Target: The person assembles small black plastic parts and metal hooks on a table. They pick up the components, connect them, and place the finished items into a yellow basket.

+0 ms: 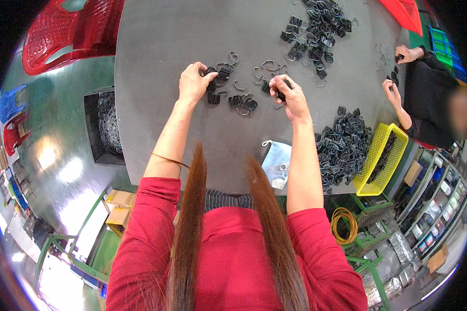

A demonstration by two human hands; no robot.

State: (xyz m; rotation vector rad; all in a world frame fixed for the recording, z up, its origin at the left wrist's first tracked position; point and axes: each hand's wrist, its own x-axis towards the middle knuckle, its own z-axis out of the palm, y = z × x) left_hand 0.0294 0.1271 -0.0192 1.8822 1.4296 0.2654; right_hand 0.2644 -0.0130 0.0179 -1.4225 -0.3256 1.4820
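Observation:
My left hand [193, 84] pinches a small black plastic piece [210, 71] between thumb and fingers, beside a few black pieces with bent wire hooks [224, 71]. Closed around another dark piece [282, 96] is my right hand [296, 101], its fingers curled and partly hiding it. Between the hands lie more black pieces with wire hooks [242, 102]. Loose bent wires [269, 66] are scattered just beyond my right hand. All of this rests on the grey tabletop [158, 57].
Heaps of black pieces lie at the far right [316, 31] and near right [345, 145]. A yellow basket [381, 160] stands by the near heap, with a blue-white bag [277, 160] closer in. A co-worker [433, 96] handles black pieces at the right edge. Left are a wire-filled bin [106, 127] and red chair [72, 33].

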